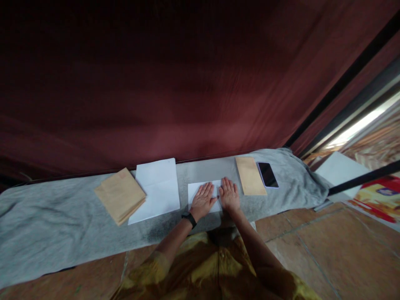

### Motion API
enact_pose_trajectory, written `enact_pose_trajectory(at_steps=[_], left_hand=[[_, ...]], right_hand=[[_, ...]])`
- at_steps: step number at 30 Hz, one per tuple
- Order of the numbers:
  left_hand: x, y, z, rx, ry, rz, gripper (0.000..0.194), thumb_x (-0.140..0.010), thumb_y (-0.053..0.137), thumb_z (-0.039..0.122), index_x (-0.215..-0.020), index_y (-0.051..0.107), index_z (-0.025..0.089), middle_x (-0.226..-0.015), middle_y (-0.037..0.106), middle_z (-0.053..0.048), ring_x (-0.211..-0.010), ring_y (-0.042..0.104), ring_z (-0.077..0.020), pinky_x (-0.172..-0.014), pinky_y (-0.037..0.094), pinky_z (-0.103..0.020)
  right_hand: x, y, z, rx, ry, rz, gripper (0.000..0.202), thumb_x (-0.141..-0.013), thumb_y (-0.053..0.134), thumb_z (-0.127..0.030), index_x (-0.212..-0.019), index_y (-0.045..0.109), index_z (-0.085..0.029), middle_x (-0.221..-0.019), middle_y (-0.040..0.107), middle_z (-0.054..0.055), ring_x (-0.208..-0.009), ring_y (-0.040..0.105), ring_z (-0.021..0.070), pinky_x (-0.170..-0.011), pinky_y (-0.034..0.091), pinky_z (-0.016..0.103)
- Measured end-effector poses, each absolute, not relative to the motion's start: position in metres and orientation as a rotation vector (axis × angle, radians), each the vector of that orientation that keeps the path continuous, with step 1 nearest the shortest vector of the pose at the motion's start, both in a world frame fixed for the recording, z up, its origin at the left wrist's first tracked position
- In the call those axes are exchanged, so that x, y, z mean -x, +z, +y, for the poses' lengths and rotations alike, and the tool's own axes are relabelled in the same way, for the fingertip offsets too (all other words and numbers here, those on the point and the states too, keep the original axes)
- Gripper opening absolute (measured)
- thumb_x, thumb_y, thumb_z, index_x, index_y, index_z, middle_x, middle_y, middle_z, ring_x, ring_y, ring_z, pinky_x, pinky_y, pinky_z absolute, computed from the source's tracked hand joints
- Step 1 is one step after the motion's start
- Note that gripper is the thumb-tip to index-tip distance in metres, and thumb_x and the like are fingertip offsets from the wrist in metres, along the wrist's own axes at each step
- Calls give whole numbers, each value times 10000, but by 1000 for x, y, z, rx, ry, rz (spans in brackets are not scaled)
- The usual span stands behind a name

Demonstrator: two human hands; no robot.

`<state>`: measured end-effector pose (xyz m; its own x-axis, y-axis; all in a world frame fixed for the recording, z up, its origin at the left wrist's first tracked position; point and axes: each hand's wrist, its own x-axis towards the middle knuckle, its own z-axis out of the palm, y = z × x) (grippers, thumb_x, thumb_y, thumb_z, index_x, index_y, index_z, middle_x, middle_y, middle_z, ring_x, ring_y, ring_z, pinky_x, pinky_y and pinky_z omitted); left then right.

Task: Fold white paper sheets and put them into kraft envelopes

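A folded sheet of white paper [194,192] lies on the grey cloth in front of me. Flat on top of it rests my left hand [202,201], fingers stretched out, with a dark band on the wrist. My right hand [229,196] presses flat at the paper's right edge, its fingers extended too. Both palms face down, so they hide much of the sheet. To the right is a single brown envelope [251,176]. On the left lies a stack of larger white sheets [157,189], with a pile of brown envelopes [121,196] overlapping its left side.
A phone [268,175] with a dark screen lies right of the single envelope. The grey cloth [62,225] covers a long, narrow surface against a dark red panel [187,83]. Dark bars and a red and yellow printed box [379,198] stand at the right, above a tiled floor [343,246].
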<state>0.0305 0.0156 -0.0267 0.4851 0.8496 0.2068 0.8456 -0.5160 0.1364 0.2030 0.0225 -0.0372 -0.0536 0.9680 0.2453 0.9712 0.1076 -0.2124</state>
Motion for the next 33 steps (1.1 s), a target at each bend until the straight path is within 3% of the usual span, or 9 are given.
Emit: enact_pose_trajectory(at_steps=[18,26,33], left_hand=[[-15,-8,-61,-2785,278,1096,571,-1032,343,500,-1539,343,238,-1615,354,-29,-1507,272,-184,-1241,190,-389],[-16,-27,-65,-2714,376,1183,519,-980,493,520,-1392,534,207,-1442,573,-95,-1390,459,-243,-1194,287,-441],[-16,-23,-62,-2757,346,1131,568,-1003,409,539,-1452,471,197,-1497,522,-89,-1418,426,-233,-1217,229,-432]], right_hand=[[-204,-37,23,1909,-24,-2051,535,-1058,295,-355,-1531,382,-122,-1579,390,131,-1452,367,299,-1199,207,530],[-182,-24,5,1085,323,-2615,450,-1051,375,-325,-1484,469,-243,-1554,452,34,-1455,377,178,-1222,278,420],[-183,-24,26,1189,256,-2601,458,-1062,339,-319,-1503,434,-242,-1581,402,31,-1458,376,184,-1223,274,432]])
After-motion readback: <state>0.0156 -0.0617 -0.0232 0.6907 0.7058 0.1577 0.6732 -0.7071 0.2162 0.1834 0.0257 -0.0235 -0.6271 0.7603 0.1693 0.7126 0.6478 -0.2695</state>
